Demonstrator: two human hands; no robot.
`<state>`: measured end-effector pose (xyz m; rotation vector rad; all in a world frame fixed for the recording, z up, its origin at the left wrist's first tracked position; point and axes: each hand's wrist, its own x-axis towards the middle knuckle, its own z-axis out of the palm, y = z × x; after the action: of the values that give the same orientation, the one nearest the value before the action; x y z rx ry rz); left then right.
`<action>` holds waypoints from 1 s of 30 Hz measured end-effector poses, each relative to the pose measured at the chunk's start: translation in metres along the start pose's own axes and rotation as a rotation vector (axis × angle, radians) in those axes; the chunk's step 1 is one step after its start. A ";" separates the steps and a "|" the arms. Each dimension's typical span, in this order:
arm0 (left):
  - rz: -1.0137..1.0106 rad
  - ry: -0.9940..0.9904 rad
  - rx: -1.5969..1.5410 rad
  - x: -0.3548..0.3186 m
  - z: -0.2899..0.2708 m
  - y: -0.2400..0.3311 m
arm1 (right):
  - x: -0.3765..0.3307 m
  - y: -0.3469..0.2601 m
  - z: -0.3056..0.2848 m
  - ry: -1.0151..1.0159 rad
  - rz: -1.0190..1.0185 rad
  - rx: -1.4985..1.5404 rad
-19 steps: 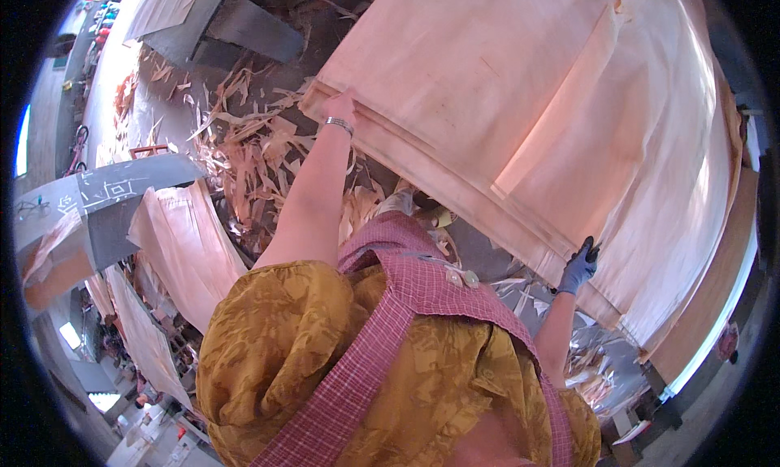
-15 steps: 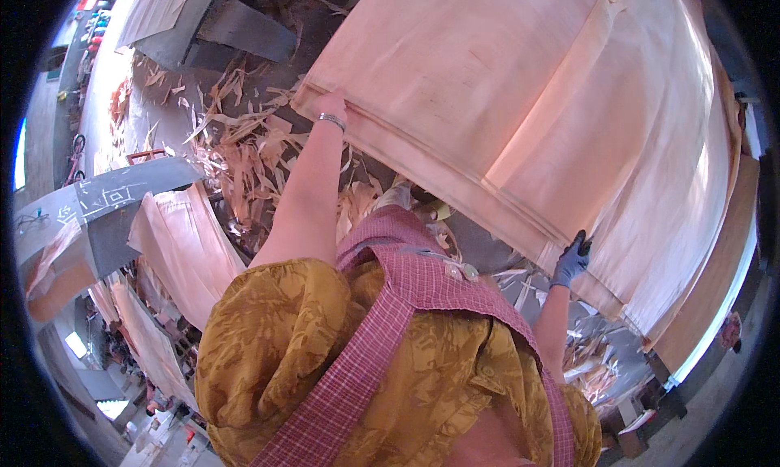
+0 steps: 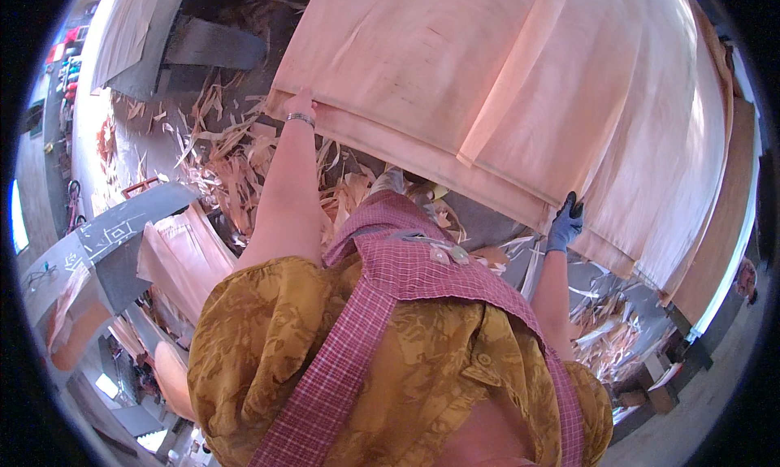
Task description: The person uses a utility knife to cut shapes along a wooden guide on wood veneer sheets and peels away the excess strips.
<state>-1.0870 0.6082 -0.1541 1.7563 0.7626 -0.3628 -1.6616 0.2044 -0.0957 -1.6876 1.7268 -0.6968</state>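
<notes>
since the earlier frame, the broad pink-tan veneer sheets have shifted left in view, both hands with them, and their near edge lies more level. they spread ahead of the checked apron. with material this thin and wide, i'd move the 2 hands together, keeping the edge evenly supported so the long ridge doesn't crease or split. the gloved right hand and bare left hand touch that edge well apart; undersides hidden, i can't tell how tightly either closes.

Mustard patterned shirt, loose sleeves; pink checked apron, pale round buttons; silvery bracelet; blue-grey glove, fingers black-tipped
</notes>
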 end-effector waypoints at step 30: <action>0.867 -0.776 0.548 -0.320 0.180 -0.020 | -0.175 0.071 -0.060 -0.095 0.029 0.007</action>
<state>-1.3135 0.3433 -0.0375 2.0265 -0.7076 -0.6179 -1.7548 0.3795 -0.0957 -1.6599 1.6773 -0.5991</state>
